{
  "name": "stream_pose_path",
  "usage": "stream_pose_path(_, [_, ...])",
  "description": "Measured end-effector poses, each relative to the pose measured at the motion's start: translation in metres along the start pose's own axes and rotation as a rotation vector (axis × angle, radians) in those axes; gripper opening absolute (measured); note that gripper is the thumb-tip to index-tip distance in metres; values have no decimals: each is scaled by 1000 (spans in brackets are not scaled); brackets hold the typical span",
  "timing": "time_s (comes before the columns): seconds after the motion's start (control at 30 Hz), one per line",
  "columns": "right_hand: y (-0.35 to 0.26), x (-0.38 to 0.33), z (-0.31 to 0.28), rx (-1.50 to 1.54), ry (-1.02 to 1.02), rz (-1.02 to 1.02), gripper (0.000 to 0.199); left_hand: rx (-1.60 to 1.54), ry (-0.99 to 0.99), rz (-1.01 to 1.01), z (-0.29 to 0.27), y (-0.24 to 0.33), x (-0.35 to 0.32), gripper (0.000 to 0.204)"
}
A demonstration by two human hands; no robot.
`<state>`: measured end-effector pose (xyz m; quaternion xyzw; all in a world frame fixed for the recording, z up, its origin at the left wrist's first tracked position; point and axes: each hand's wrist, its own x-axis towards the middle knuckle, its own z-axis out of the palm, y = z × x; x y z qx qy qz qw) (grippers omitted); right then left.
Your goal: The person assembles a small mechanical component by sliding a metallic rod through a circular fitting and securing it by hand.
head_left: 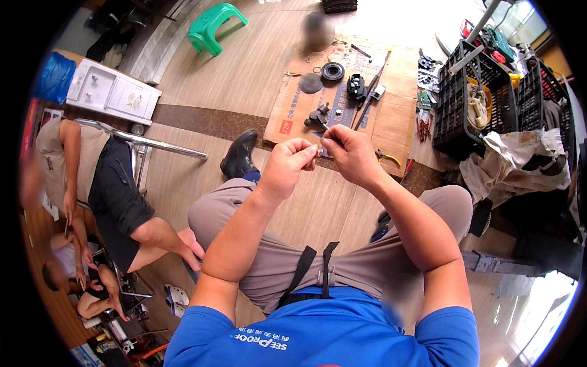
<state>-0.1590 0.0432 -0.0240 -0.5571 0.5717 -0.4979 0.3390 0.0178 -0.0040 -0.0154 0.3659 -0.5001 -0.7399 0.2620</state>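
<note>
Both of my hands meet in front of me, just over the near edge of a flattened cardboard sheet [397, 122] on the floor. My left hand [288, 164] pinches a tiny pale piece, too small to name, between thumb and fingers. Right beside it my right hand [351, 153] is closed in a pinch at the same spot; what its fingertips hold is hidden. Beyond them on the cardboard lie a black bracket-like part [318, 116], a black ring [332, 71], a grey disc [310, 84], a black block-shaped part [356, 87] and long thin black rods [367, 98].
Yellow-handled pliers [389, 159] lie by the cardboard's near right edge. Black plastic crates [471, 85] with tools stand at the right, a crumpled cloth [520, 159] before them. A green stool [214, 27] and a white cabinet [113, 92] are at far left. A seated person [116, 177] sits left.
</note>
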Motion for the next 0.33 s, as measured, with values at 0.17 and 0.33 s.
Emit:
stream_pose_path(0.17, [0,-10,11,51,-2,39,12,-242,75,-19,-9,-3,2,14])
stream_pose_path(0.33, [-14,-17,12,-34,-103,-5,11,-142,174,58,-11,-3,3,15])
